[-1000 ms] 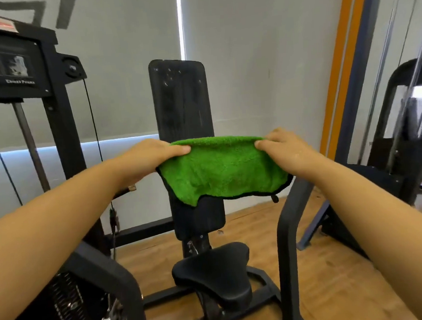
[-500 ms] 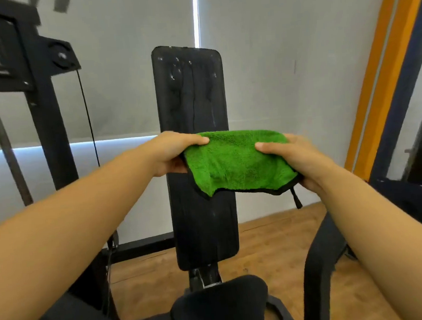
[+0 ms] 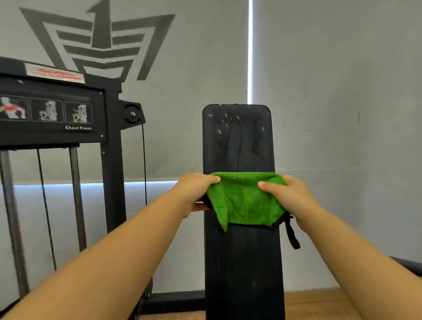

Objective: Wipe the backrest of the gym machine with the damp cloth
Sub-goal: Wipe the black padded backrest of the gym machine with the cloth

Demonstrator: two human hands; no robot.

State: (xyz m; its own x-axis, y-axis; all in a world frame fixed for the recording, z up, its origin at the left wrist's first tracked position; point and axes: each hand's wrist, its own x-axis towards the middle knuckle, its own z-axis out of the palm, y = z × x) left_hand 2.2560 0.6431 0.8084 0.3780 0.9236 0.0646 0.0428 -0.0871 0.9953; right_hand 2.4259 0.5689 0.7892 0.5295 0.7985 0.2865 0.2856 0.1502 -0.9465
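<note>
We hold the green damp cloth [image 3: 245,200] stretched crosswise, its long axis level, in front of the middle of the upright black backrest [image 3: 245,270], whose own long axis runs vertically. Our left hand [image 3: 194,193] pinches the cloth's left end and our right hand [image 3: 287,194] grips the right end, thumbs on top. A black loop [image 3: 292,234] hangs from the cloth's lower right corner. Wet streaks mark the backrest's top. The chest press weight frame [image 3: 47,116] stands at left.
</note>
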